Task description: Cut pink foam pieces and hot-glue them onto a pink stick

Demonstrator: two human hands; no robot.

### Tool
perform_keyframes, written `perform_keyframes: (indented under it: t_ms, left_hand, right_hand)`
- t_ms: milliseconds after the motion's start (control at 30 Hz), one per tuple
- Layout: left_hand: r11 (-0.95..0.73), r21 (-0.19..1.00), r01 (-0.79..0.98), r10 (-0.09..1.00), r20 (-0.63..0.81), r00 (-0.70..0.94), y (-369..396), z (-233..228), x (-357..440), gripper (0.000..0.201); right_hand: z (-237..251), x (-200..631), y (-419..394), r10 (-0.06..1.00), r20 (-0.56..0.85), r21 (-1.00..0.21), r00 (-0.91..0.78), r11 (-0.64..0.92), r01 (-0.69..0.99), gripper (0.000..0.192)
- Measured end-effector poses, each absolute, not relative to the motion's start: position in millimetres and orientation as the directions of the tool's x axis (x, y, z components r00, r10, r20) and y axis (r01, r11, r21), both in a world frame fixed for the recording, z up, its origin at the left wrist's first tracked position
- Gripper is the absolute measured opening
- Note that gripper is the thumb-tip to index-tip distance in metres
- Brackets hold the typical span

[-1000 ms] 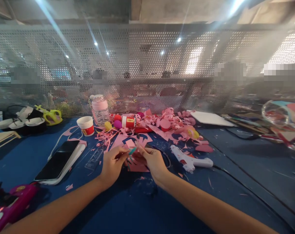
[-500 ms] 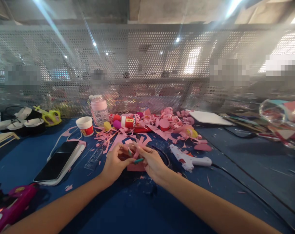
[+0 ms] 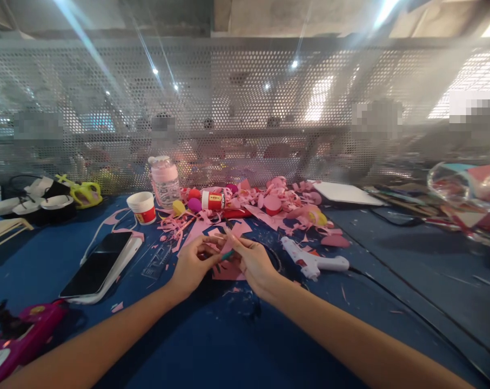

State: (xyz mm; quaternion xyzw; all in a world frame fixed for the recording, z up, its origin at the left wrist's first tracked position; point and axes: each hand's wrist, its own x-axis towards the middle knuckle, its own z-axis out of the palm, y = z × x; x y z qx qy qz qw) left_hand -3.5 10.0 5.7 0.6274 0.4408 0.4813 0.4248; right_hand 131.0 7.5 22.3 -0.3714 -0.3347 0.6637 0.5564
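My left hand (image 3: 193, 266) and my right hand (image 3: 253, 263) meet over the table with bent fingers, both pinching a small pink paper piece (image 3: 227, 246). A slim teal object (image 3: 227, 255) shows between the fingertips; its kind is unclear, as the fingers cover part of it. Below the hands lies a flat pink sheet (image 3: 227, 272). Just beyond them are pink paper offcuts (image 3: 196, 231). To the right of my right hand rests a white glue gun (image 3: 315, 260) on its side, with a black cord.
A phone (image 3: 96, 267) on a white block, a paper cup (image 3: 141, 208) and a pink bottle (image 3: 165, 181) stand left. Another cup (image 3: 213, 200) lies tipped before a heap of pink scraps (image 3: 273, 202). A magenta device (image 3: 24, 335) sits front left. Behind runs a perforated metal screen (image 3: 245, 108).
My hands have drawn slightly closer together. The pink paper between them has turned, its strips no longer spread upward, and less of the teal object shows.
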Motion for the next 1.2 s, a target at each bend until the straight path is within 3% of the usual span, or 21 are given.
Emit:
perform_keyframes:
  t_ms: [433,633,767,900,1067,1200]
  left_hand:
    - [-0.265,0.961,0.084,0.961,0.256,0.1,14,3,-7,0.027]
    - [-0.238,0.971,-0.033,0.971,0.238,0.003,17,0,-7,0.027]
    - [-0.078,0.947,-0.31,0.994,0.097,0.047,20,-1,-4,0.033]
    - [0.076,0.856,-0.512,0.993,-0.016,0.119,22,-1,-3,0.036]
    - [0.164,0.802,-0.574,0.983,-0.081,0.168,23,-2,-4,0.037]
    - [0.165,0.81,-0.563,0.984,-0.097,0.149,23,-1,-5,0.032]
  right_hand:
    - [13,138,16,0.998,-0.059,-0.905,-0.029,-0.066,-0.42,0.029]
    - [15,141,18,0.985,-0.167,-0.875,0.043,-0.128,-0.467,0.026]
    - [19,143,18,0.972,-0.237,-0.786,-0.001,-0.192,-0.588,0.014]
    - [25,145,19,0.948,-0.279,-0.684,-0.154,-0.308,-0.662,0.013]
    - [32,151,17,0.866,-0.239,-0.376,-0.44,-0.5,-0.78,0.026]
    - [31,156,13,0.862,-0.212,-0.256,-0.461,-0.504,-0.825,0.027]
